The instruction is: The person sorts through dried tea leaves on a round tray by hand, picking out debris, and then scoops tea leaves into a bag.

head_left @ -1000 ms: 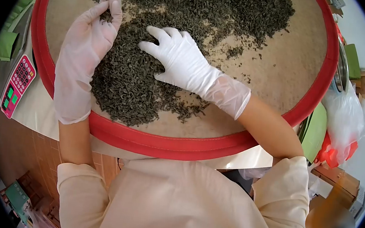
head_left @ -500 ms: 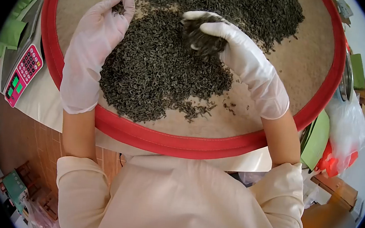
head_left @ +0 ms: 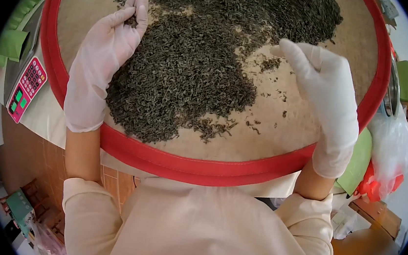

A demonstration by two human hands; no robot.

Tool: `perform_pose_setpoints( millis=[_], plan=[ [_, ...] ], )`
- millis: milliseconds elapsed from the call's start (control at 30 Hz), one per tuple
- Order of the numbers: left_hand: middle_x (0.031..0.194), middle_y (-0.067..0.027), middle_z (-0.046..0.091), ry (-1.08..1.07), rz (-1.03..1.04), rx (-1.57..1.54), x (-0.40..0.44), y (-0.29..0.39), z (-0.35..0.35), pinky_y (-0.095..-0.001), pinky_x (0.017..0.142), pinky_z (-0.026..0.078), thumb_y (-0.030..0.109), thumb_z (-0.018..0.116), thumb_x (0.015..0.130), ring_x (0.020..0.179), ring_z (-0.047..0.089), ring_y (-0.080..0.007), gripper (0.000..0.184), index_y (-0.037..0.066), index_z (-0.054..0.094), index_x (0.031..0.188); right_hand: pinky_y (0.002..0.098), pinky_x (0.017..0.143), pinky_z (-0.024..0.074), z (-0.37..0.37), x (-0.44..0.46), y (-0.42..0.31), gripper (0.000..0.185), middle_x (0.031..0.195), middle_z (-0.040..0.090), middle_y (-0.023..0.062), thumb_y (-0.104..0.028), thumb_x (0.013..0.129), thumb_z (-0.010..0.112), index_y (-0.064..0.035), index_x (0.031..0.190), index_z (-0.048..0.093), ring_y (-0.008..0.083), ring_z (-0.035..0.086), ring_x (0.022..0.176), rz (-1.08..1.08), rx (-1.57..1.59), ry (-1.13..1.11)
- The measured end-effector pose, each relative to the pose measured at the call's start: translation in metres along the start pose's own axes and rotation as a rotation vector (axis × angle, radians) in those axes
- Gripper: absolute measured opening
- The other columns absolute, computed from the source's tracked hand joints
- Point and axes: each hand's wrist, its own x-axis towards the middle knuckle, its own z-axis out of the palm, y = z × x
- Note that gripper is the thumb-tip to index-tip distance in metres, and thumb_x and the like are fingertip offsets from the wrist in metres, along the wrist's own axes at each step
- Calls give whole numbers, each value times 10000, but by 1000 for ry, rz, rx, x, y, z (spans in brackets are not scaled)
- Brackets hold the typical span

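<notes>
Dark curled leaves (head_left: 185, 71) lie heaped on a round tan tray with a red rim (head_left: 200, 169). My left hand (head_left: 106, 44), in a thin whitish glove, is at the left edge of the heap, palm up, its fingers curled around a few dark leaves. To the right of the heap, above the tan surface, is my right hand (head_left: 324, 80), also gloved. Its fingers are bent and pressed together; what they hold, if anything, is hidden. Small leaf bits (head_left: 271, 64) lie scattered to the left of its fingertips.
A pink scale (head_left: 27, 86) with lit green displays stands left of the tray. At the right are a clear plastic bag (head_left: 392, 140), red plastic (head_left: 375, 186), green sheets (head_left: 358, 159) and a cardboard box (head_left: 377, 215). A green box (head_left: 20, 206) is at lower left.
My right hand went from the heap, took up a clump of leaves, then moved right and no clump shows at it now. My left hand stays at the left, nearly still.
</notes>
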Motion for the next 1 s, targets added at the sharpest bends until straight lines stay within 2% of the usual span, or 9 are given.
perform_pose_setpoints(
  millis=[167, 233, 267, 400, 600, 667, 767, 900, 1000],
  plan=[
    [1231, -145, 516, 187, -10, 133, 12, -20, 20, -331, 965, 499, -90, 397, 943, 1129, 543, -231, 420, -30, 427, 1358, 344, 457, 476, 16, -26, 16, 377, 632, 524, 53, -34, 789, 540, -135, 1152, 547, 231, 585, 558, -664, -328, 129],
    [1231, -133, 521, 305, -62, 254, 17, -33, 31, -319, 954, 506, -92, 405, 938, 1131, 545, -216, 442, -9, 426, 1371, 347, 499, 470, 18, -40, 20, 261, 641, 539, 63, -133, 810, 569, -77, 1065, 579, 223, 598, 607, -761, -218, 23],
    [1234, -120, 528, 369, -126, 287, 21, -43, 41, -306, 947, 509, -104, 406, 928, 1136, 546, -201, 465, 13, 428, 1378, 386, 563, 498, 9, -45, 15, 363, 665, 556, 97, -170, 807, 629, -70, 1145, 543, 276, 597, 623, -687, -198, -163],
    [1227, -119, 539, 279, -358, 581, 58, -106, 100, -288, 933, 511, -103, 449, 902, 1093, 572, -191, 490, 14, 430, 1378, 347, 515, 440, -7, -58, 29, 250, 640, 554, 70, -184, 802, 588, -36, 1003, 598, 224, 568, 590, -751, -203, 73],
    [1337, -187, 438, -270, -682, 539, 182, -291, 223, -326, 1015, 475, -85, 388, 946, 1222, 479, -261, 425, -64, 369, 1370, 313, 502, 419, -47, -76, 59, 126, 610, 539, 53, -172, 804, 547, -60, 784, 601, 195, 549, 571, -717, -121, 232],
    [1323, -212, 436, -284, -455, 736, 197, -387, 279, -387, 1059, 422, -65, 355, 962, 1234, 465, -291, 413, -91, 349, 1375, 309, 504, 422, -57, -77, 71, 126, 606, 533, 53, -173, 799, 549, -59, 765, 590, 195, 549, 571, -690, -142, 270],
    [1371, -127, 442, -544, -623, 1225, 277, -453, 309, -418, 1103, 343, 37, 401, 972, 1255, 460, -229, 379, 13, 433, 1349, 301, 509, 424, -73, -77, 85, 130, 607, 524, 51, -179, 786, 557, -55, 748, 572, 194, 550, 579, -618, -153, 317],
    [1431, -141, 363, -550, -541, 1351, 288, -457, 318, -413, 1124, 301, 155, 329, 996, 1308, 395, -230, 425, -9, 349, 1387, 292, 518, 429, -93, -76, 97, 129, 637, 527, 46, -178, 775, 574, -50, 771, 561, 186, 560, 607, -531, -135, 336],
    [1476, -152, 304, -489, -486, 1295, 266, -394, 319, -410, 1140, 271, 244, 275, 1013, 1347, 346, -231, 485, -26, 286, 1416, 302, 524, 442, -94, -73, 99, 117, 643, 534, 49, -169, 776, 577, -53, 779, 564, 194, 575, 619, -537, -88, 324]
  ],
)
